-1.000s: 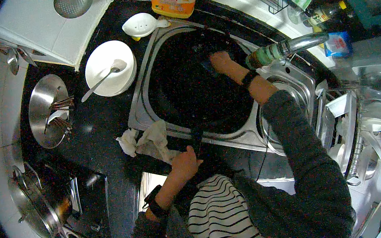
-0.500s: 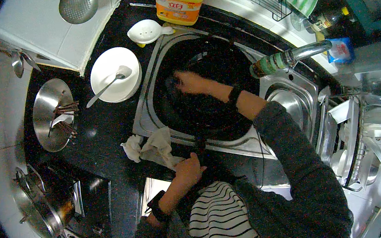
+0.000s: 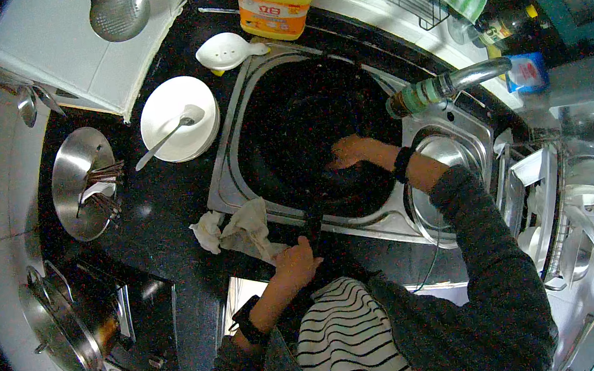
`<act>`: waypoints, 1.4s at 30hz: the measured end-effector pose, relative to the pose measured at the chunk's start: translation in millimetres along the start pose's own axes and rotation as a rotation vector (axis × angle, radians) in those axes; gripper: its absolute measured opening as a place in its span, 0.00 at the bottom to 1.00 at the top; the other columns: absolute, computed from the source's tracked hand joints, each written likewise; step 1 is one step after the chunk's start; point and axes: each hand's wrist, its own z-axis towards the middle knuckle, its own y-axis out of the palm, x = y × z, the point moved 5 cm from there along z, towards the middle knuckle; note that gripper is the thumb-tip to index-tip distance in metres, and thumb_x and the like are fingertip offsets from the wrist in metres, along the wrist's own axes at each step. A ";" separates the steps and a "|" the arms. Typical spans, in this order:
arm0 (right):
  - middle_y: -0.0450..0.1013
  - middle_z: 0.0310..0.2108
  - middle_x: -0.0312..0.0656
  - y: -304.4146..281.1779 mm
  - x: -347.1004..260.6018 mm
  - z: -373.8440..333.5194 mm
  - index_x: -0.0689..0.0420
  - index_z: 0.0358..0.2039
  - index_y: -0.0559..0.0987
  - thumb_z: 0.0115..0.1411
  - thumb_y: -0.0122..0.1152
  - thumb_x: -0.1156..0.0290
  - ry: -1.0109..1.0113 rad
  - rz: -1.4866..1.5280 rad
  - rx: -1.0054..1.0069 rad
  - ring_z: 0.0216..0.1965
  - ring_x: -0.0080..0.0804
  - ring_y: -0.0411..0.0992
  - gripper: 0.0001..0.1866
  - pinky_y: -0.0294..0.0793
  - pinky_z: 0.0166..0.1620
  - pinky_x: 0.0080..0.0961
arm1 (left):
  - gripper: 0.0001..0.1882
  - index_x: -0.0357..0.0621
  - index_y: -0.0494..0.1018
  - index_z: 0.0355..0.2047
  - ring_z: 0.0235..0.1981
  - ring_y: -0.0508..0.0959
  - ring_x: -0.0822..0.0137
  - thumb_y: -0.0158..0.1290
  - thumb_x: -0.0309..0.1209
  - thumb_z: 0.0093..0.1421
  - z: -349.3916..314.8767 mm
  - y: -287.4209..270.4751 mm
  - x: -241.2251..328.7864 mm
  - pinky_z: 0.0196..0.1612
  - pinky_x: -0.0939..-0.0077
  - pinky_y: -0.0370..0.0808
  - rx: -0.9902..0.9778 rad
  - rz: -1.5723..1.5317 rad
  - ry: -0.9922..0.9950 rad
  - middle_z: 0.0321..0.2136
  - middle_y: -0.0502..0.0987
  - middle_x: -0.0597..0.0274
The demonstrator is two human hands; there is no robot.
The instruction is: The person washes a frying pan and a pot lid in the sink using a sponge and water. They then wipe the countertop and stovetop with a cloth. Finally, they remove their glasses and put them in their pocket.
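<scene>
A large black wok [image 3: 291, 141] lies in the steel sink [image 3: 224, 172], its dark handle [image 3: 315, 224] pointing toward me. My left hand [image 3: 296, 262] is closed round the near end of that handle. Inside the wok, my right hand [image 3: 353, 152] is low against the inner surface, right of the middle, with its fingers curled. What they press is too dark to make out. Crumpled white cloths or paper [image 3: 246, 229] lie on the counter just left of the handle.
Stacked white bowls with a spoon [image 3: 180, 122] stand left of the sink. Beyond are a white strainer [image 3: 223, 51] and a yellow jug [image 3: 278, 0]. The faucet [image 3: 442, 89] reaches over the sink's right side. A dish rack [image 3: 554, 227] stands right, a steel pot [image 3: 60, 322] left.
My right hand has moved right and nearer to me inside the wok. My left hand stays on the handle.
</scene>
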 end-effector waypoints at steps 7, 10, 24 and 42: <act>0.72 0.34 0.55 -76.5 -74.8 17.6 0.67 0.53 0.60 0.51 0.58 0.56 -0.230 0.262 0.626 0.33 0.52 0.71 0.36 0.72 0.36 0.40 | 0.39 0.24 0.53 0.53 0.34 0.76 0.47 0.51 0.47 0.55 -3.5 -3.3 0.7 0.36 0.56 0.74 0.081 -0.019 0.027 0.31 0.75 0.41; 0.73 0.29 0.52 -105.6 -34.6 28.4 0.69 0.57 0.55 0.49 0.60 0.58 0.055 0.004 0.748 0.30 0.44 0.73 0.41 0.73 0.30 0.39 | 0.39 0.23 0.53 0.53 0.35 0.76 0.47 0.52 0.46 0.55 0.8 2.8 -3.6 0.37 0.57 0.74 0.066 -0.084 0.026 0.33 0.75 0.40; 0.72 0.27 0.40 24.2 -7.0 -31.3 0.62 0.34 0.76 0.51 0.60 0.57 -0.214 0.183 0.199 0.28 0.35 0.71 0.19 0.70 0.31 0.30 | 0.33 0.27 0.62 0.48 0.42 0.74 0.50 0.56 0.42 0.52 11.3 5.4 -16.3 0.45 0.63 0.70 0.287 -0.363 0.088 0.42 0.72 0.42; 0.70 0.44 0.36 19.8 7.5 -115.9 0.53 0.48 0.69 0.53 0.57 0.68 -0.798 1.970 0.445 0.46 0.30 0.69 0.21 0.71 0.49 0.31 | 0.12 0.49 0.62 0.24 0.09 0.53 0.83 0.42 0.38 0.63 -24.7 -38.8 14.5 0.11 0.86 0.49 -0.437 -1.857 0.101 0.11 0.54 0.77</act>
